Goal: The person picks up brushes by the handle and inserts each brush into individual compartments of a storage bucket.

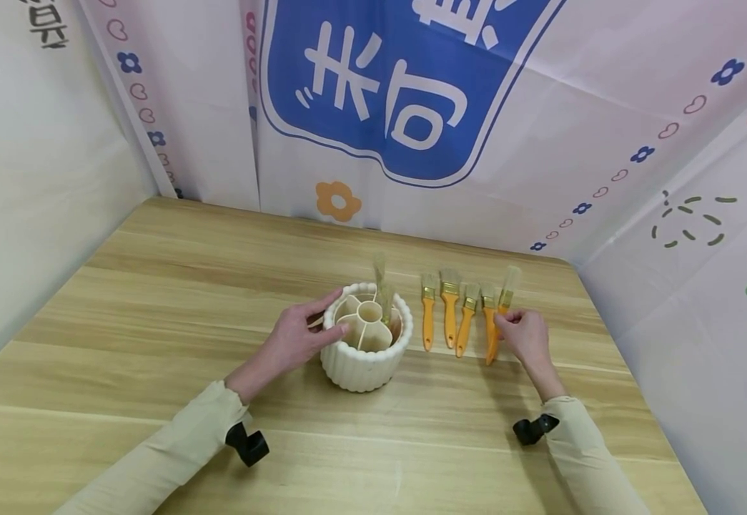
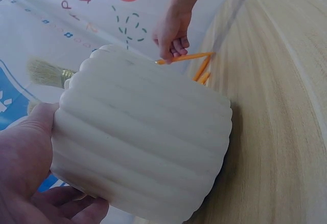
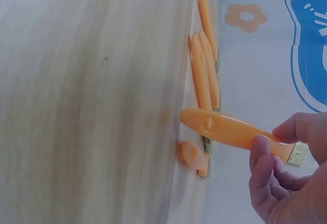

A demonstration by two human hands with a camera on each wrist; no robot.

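My left hand (image 1: 296,330) grips the near-left side of a white ribbed, round pen holder (image 1: 365,368), its thumb at the rim. Inside, the holder has petal-shaped compartments around a central tube. Paintbrush bristles (image 1: 382,293) stick up from its right far side, and the left wrist view shows these bristles (image 2: 48,74) above the rim. With fingers and thumb, my right hand (image 1: 526,332) pinches the orange handle of a paintbrush (image 3: 230,128). That brush is tilted, bristles (image 1: 511,277) up, with its handle end raised off the table in the right wrist view.
Several orange-handled paintbrushes (image 1: 450,315) lie in a row on the wooden table (image 1: 154,322), right of the holder, bristles toward the back. Printed cloth walls (image 1: 212,107) enclose the table's back and sides. A black wrist mount (image 1: 247,445) hangs at each sleeve.
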